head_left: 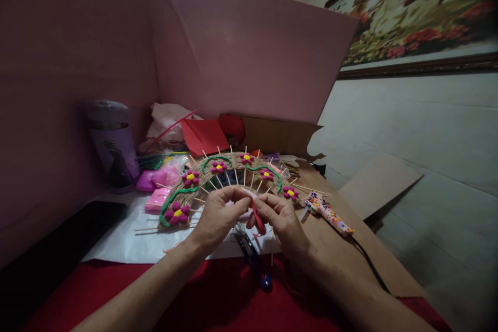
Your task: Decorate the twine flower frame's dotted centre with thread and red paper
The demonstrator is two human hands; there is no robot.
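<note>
A narrow red strip [258, 220] hangs from the pinched fingertips of my two hands; its exact material is hard to make out. My left hand [222, 213] and my right hand [283, 219] meet at its upper end, thumbs against forefingers. Behind them stands or lies an arched twine-wrapped piece [198, 168] with thin wooden sticks poking out along both edges. Purple flowers with yellow centres, such as a flower [177, 213] at its left end, and wavy green strands [166, 207] decorate it. Below my hands lies a dark-handled cutting tool [251, 254], partly hidden.
A flower-patterned glue gun [329, 212] with a black cord rests on cardboard [373, 254] at right. A purple bottle [114, 148], pink packets [157, 198], red sheet [206, 136] and dark flat object [73, 238] are around the left and back. Pink panels [241, 41] enclose the rear.
</note>
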